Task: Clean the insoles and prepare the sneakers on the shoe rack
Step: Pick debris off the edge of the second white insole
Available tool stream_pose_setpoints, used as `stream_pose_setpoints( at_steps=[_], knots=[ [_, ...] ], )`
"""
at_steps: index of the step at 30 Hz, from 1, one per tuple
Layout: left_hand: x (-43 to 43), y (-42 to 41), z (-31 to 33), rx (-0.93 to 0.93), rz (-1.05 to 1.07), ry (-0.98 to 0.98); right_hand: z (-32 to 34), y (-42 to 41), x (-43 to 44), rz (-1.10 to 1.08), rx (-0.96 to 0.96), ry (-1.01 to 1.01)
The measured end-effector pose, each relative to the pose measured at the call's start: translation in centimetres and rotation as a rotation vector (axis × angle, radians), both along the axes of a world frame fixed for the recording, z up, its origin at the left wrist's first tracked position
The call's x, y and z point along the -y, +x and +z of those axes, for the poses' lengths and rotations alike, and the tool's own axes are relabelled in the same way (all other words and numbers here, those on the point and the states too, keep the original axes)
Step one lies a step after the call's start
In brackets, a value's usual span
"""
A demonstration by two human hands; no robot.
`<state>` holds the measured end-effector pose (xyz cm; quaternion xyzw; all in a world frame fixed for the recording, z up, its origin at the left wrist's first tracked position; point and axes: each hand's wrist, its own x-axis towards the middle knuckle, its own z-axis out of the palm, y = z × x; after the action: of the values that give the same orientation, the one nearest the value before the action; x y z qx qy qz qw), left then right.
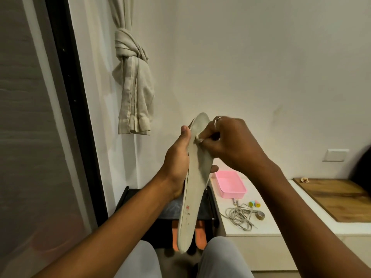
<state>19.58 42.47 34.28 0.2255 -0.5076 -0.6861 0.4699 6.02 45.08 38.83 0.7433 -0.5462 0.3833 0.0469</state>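
Grey insole (197, 177) upright, gripped at mid-length by left hand (176, 163); right hand (230, 141) pinches small white wad (198, 138) against its upper part. Pink tray (230, 183) at 4 o'clock.

A small red mark and a short line of grey letters just below it are showing near the heel end of the pale insole (197, 177), but both are appearing too small and blurred to read, and no other text is showing legibly.
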Motion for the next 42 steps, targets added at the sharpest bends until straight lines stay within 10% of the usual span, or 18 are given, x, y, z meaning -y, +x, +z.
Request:
stream_pose_setpoints(
  at_steps=[3,11,21,30,42],
  knots=[
    [0.2,0.1,0.0,-0.027,-0.005,0.032,-0.1,0.3,-0.3,0.082,0.044,0.127],
    [-0.8,-0.7,-0.3,0.062,-0.094,-0.021,-1.0,-0.2,1.7,-0.099,0.266,-0.402],
    [-0.6,-0.8,-0.2,0.005,-0.045,0.020,0.4,-0.9,-0.2,0.222,0.449,0.147],
    [-0.9,-0.9,-0.3,0.054,-0.019,-0.194,-0.5,-0.7,1.7,-0.119,0.244,-0.439],
    [-0.4,-0.6,-0.5,-0.002,0.033,-0.193,0.0,-0.1,0.3,-0.104,0.134,0.088]
  ],
)
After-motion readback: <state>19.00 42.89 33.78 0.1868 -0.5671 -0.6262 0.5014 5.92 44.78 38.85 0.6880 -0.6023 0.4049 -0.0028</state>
